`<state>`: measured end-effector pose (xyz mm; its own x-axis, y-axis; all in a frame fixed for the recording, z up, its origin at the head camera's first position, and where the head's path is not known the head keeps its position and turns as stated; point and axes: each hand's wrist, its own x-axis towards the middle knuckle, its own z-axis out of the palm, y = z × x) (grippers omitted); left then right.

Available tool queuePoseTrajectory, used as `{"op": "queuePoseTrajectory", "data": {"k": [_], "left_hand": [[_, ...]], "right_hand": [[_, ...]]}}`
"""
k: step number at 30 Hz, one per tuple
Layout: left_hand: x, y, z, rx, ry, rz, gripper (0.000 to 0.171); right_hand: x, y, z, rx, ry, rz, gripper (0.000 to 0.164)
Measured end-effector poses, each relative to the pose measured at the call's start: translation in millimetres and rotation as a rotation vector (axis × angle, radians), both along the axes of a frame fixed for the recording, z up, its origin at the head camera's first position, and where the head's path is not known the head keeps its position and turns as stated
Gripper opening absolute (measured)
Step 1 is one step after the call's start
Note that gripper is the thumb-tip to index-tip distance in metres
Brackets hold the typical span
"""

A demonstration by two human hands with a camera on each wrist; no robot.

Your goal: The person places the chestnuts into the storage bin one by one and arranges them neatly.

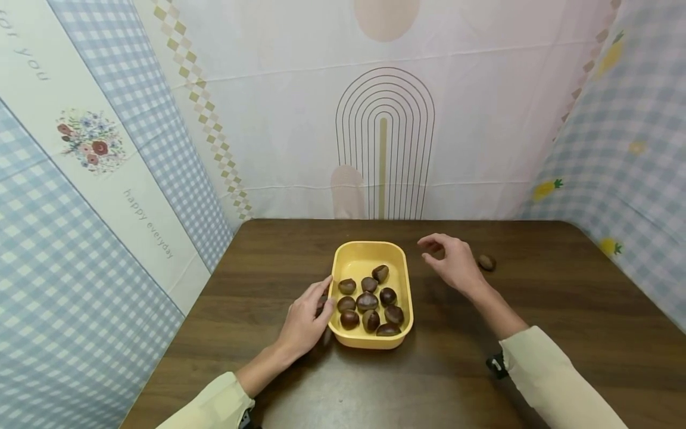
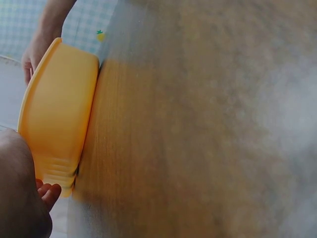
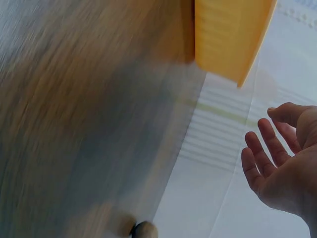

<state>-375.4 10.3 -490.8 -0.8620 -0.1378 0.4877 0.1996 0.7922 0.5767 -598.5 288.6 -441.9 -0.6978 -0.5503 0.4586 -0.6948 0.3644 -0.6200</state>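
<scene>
A yellow tray [image 1: 348, 342] stands on the table with several brown chestnuts [image 1: 367, 301] inside, mostly toward its near half. My left hand [image 1: 305, 319] rests against the tray's left side, fingertips and thumb at the rim. In the left wrist view, fingertips [image 2: 51, 194] show by the end of the tray wall [image 2: 64, 104]. To the right of the tray, my right hand [image 1: 452, 259] hovers over the table, its fingers loosely bent and nothing between them. One loose chestnut [image 1: 486, 262] lies just right of that hand; it also shows low in the right wrist view.
The brown wooden table [image 1: 370, 387] has its far edge against a pale patterned cloth [image 1: 300, 119]. Blue checked cloths hang at the left [image 1: 145, 107] and right [image 1: 627, 179] sides.
</scene>
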Motion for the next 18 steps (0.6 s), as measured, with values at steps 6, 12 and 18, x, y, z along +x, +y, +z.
{"op": "queuePoseTrajectory", "data": {"k": [6, 12, 18], "left_hand": [[-13.1, 8.4, 1.5, -0.002, -0.006, 0.03, 0.049], [-14.0, 8.0, 1.5, -0.002, -0.012, 0.029, 0.049], [-14.9, 7.5, -0.5, 0.0, -0.014, 0.03, 0.049]], "right_hand": [[-34.9, 18.1, -3.1, 0.009, -0.014, -0.026, 0.023], [-51.5, 38.8, -11.0, -0.022, -0.062, -0.069, 0.024], [-73.4, 64.6, -21.5, -0.059, -0.184, -0.136, 0.029]]}}
